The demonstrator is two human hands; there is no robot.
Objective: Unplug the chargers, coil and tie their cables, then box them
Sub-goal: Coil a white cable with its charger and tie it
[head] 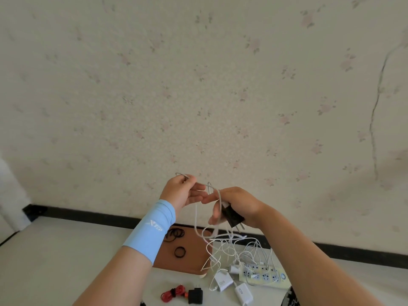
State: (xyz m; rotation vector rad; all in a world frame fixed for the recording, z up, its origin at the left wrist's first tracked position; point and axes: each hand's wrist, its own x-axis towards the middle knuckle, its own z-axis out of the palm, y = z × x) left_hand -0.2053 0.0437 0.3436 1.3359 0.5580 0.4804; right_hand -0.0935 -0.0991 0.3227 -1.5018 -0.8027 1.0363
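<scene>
2 hands are raised in front of the wall. The right hand [237,206] grips a black charger [231,218], prongs pointing down-right, while the left hand [184,192] pinches a loop of its pale cable [196,217], which hangs down between them. Below, on the white surface, lie 2 white chargers [223,281] with tangled cables beside a power strip [263,276]. A second black charger [195,295] with a coiled red cable [173,293] lies nearer. Black bands [180,252] rest on a brown box [189,259].

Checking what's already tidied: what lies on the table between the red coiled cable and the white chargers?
In the head view, a black charger lies there, right beside the red cable and apart from the white chargers; otherwise bare table.
</scene>
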